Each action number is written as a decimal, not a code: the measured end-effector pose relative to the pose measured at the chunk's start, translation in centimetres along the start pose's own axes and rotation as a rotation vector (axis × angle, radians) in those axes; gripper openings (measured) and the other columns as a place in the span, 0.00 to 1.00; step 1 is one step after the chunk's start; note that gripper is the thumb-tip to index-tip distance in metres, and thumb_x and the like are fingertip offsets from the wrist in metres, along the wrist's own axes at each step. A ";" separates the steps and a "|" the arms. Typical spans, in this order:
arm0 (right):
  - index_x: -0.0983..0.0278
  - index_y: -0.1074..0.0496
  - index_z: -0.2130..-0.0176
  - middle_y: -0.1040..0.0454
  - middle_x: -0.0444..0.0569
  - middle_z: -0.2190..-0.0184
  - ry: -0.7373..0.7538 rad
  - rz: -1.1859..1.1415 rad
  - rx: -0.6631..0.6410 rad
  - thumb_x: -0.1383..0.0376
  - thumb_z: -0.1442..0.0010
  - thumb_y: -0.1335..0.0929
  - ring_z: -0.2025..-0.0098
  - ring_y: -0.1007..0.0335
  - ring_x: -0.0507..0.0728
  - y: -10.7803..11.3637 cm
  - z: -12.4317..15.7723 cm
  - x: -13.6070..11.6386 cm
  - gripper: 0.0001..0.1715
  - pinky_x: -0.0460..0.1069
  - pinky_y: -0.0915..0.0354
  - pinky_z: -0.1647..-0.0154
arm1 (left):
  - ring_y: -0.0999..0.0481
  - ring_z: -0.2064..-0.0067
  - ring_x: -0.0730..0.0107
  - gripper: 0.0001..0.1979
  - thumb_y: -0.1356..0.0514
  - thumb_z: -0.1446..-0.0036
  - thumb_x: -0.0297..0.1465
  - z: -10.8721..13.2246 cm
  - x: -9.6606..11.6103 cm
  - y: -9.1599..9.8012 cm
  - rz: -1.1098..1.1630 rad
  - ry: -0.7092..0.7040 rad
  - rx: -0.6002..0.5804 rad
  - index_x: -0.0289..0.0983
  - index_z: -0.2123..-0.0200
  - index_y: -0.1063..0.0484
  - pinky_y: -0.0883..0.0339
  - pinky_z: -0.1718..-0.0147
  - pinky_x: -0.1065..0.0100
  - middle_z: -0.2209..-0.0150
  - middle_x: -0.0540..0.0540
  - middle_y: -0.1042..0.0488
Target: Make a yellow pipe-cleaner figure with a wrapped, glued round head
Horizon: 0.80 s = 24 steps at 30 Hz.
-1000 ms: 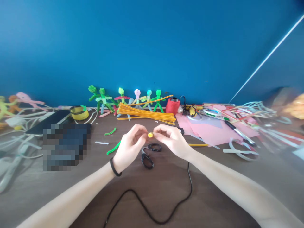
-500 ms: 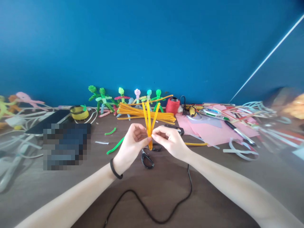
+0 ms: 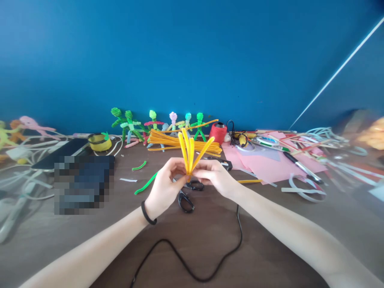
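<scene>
Between my two hands, several yellow pipe cleaners (image 3: 191, 150) are gathered at the bottom and fan out upward. My left hand (image 3: 168, 180) pinches the gathered lower end between thumb and fingers. From the other side my right hand (image 3: 214, 176) is closed at the base, its thumb and fingertips against the rightmost strand. Beneath the hands lie black-handled scissors (image 3: 186, 203), their blades hidden. A bundle of yellow-orange pipe cleaners (image 3: 162, 142) rests on the table behind. Two green pipe cleaner pieces (image 3: 146, 184) lie just left of my left hand.
Small pipe cleaner figures (image 3: 129, 120) stand along the blue wall. A red spool (image 3: 218, 133), a utility knife (image 3: 223, 163) and pink paper (image 3: 261, 164) lie to the right. At left are a phone (image 3: 64, 152) and white cables. A black cord (image 3: 192, 272) curves across the front.
The held pipe cleaners now spread wider, the rightmost one leaning further right. The looped lower end has drawn up into my fingers, which sit closer around the base.
</scene>
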State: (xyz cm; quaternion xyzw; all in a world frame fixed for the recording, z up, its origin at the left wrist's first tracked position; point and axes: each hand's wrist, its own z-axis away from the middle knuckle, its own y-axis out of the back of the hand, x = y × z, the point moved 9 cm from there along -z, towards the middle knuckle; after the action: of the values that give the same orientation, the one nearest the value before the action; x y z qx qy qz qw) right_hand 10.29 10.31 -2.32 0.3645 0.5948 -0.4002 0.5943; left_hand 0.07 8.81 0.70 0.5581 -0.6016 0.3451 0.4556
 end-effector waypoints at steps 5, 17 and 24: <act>0.67 0.32 0.76 0.40 0.39 0.84 -0.052 -0.027 0.048 0.66 0.58 0.32 0.82 0.49 0.44 0.3 -0.2 0.5 0.06 0.43 0.57 0.82 | 0.31 0.67 0.70 0.03 0.42 0.54 0.24 0.1 0.7 0.1 -0.162 -0.067 -0.028 0.36 0.74 0.30 0.37 0.65 0.68 0.70 0.48 0.31; 0.66 0.32 0.72 0.35 0.42 0.77 0.230 0.296 0.085 0.66 0.48 0.36 0.75 0.42 0.48 0.8 0.2 -1.6 0.05 0.45 0.45 0.74 | 0.33 0.64 0.71 0.07 0.44 0.52 0.25 0.2 -0.7 -0.7 0.040 0.148 -0.109 0.36 0.76 0.26 0.39 0.63 0.70 0.68 0.48 0.35; 0.65 0.32 0.69 0.31 0.45 0.74 0.422 0.476 0.078 0.68 0.45 0.38 0.71 0.34 0.51 -0.4 1.4 -3.6 0.06 0.45 0.39 0.71 | 0.33 0.74 0.77 0.10 0.40 0.52 0.34 1.5 -3.9 -2.2 0.503 0.554 -0.143 0.34 0.77 0.34 0.39 0.71 0.73 0.77 0.51 0.34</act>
State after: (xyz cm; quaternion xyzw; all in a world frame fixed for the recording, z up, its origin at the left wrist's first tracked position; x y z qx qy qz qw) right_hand 10.59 9.00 1.36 0.5910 0.5870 -0.1880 0.5204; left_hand 1.86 8.53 -3.71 0.2454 -0.5965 0.5409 0.5398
